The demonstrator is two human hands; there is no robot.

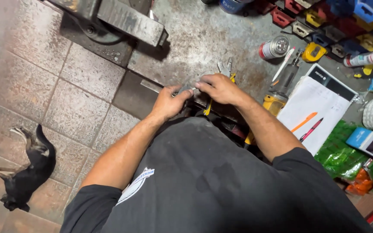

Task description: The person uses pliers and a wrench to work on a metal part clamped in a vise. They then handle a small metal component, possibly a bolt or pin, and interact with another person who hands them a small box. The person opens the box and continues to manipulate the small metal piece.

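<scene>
Small metal part [188, 89], pinched between both hands at frame centre, right at the edge of the grimy steel workbench [195, 39]. Big things first: that bench fills the upper middle, with a heavy grey vise [121, 17] bolted at upper left. Lower left, a black dog [24, 172] sprawls on the tiled floor [65, 99]. At right, a white notepad [314, 108] carries an orange pen and a pink one. Above it stand a red spray can [274, 47] and a yellow tape measure [314, 51]. Now the hands: left hand [168, 103] curls in, thumb and fingertips pressed on the part; right hand [221, 88] comes over the top, fingers closed on it too. Yellow-handled pliers [225, 71] lie just behind the right hand. What the part is, hard to say; it's mostly covered. The risk: it sits over the bench edge, so a slipped grip could drop it to the floor.
</scene>
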